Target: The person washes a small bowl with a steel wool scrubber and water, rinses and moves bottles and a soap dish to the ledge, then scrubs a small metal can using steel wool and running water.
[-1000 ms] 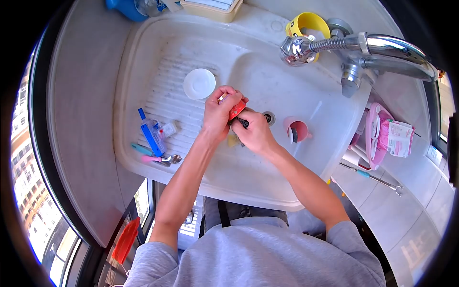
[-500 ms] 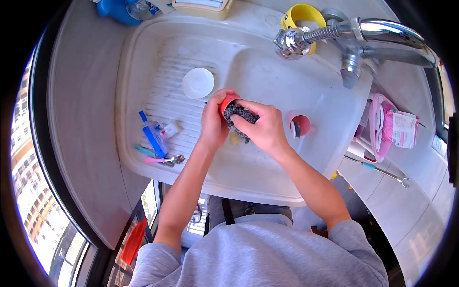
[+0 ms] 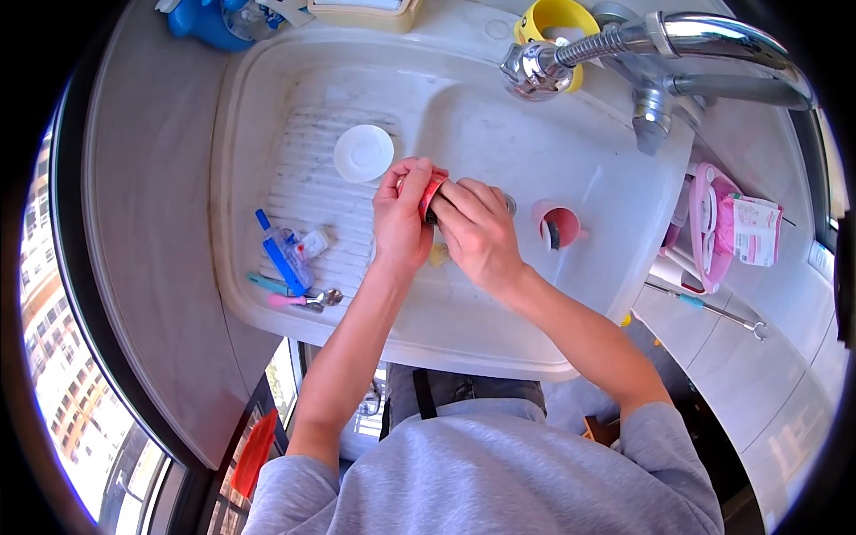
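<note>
My left hand [image 3: 399, 218] is wrapped around a small red cup [image 3: 432, 191], which lies tilted with its mouth toward the right. The fingers of my right hand [image 3: 484, 241] reach into that mouth, pressing in a dark grey fuzzy scrubbing cloth [image 3: 432, 217]; only a bit of it shows at the rim. Both hands are over the middle of a white sink [image 3: 464, 343]. Just beyond them on the ribbed part is a small white dish [image 3: 364, 152]. To their right is a pink cup [image 3: 560, 225] with something dark inside. A yellowish piece [image 3: 438, 255] lies partly hidden below the hands.
At left lie a blue-and-clear plastic item [image 3: 285, 260] and a pink-handled spoon [image 3: 303, 300]. A chrome faucet [image 3: 651, 40] arches over the back right, near a yellow cup [image 3: 553, 22]. A blue container [image 3: 209, 22] stands at the back left; a pink basket [image 3: 709, 223] hangs at right.
My right hand has pushed the scrubbing cloth into the red cup; earlier it bunched outside the mouth. The left hand has kept its hold, and the view has shifted slightly.
</note>
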Available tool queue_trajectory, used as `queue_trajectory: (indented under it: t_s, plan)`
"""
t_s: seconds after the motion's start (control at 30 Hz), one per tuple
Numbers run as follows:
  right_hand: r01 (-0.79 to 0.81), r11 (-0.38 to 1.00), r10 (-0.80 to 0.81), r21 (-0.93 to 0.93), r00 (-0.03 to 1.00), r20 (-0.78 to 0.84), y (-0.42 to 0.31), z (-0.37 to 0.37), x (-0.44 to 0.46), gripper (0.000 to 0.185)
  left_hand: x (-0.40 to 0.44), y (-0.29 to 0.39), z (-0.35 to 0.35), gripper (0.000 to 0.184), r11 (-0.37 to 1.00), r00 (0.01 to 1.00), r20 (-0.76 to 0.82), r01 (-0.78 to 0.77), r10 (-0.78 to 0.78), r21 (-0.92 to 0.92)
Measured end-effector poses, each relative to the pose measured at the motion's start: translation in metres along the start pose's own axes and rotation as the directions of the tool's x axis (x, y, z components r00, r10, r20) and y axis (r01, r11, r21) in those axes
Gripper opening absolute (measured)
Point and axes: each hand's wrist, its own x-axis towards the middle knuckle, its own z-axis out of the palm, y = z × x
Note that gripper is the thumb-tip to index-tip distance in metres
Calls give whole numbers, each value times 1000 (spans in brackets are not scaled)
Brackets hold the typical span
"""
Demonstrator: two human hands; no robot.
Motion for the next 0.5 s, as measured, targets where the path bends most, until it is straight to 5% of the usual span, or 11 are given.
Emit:
queue_trajectory:
  t_s: [0.2,0.27,0.3,0.33,0.37,0.4,0.47,0.5]
  plan:
    - [-211,970,203,117,976,75,-15,6,-5,28,3,1,5,9,992,998,50,-51,46,114]
    - [-648,666,501,369,756,421,-21,-6,8,23,5,7,9,8,980,991,115,-92,73,175]
    - [-647,667,502,370,756,420,-16,-8,9,23,5,9,9,7,962,980,174,-135,95,235]
    - [-805,224,561,550,568,602,-7,-11,10,21,7,9,9,7,962,980,173,-134,94,237]
    - [-785,-278,480,554,386,788,-4,-14,10,19,9,9,7,6,946,963,236,-190,128,262]
    - [-785,-277,476,554,388,789,-8,-20,15,19,11,9,6,7,926,939,303,-250,161,282]
    - [-458,-646,471,611,390,791,-15,-37,37,12,19,6,10,12,883,899,373,-353,229,310]
    - [-493,-576,548,652,360,755,-22,-40,44,10,19,2,12,14,900,888,387,-359,248,248]
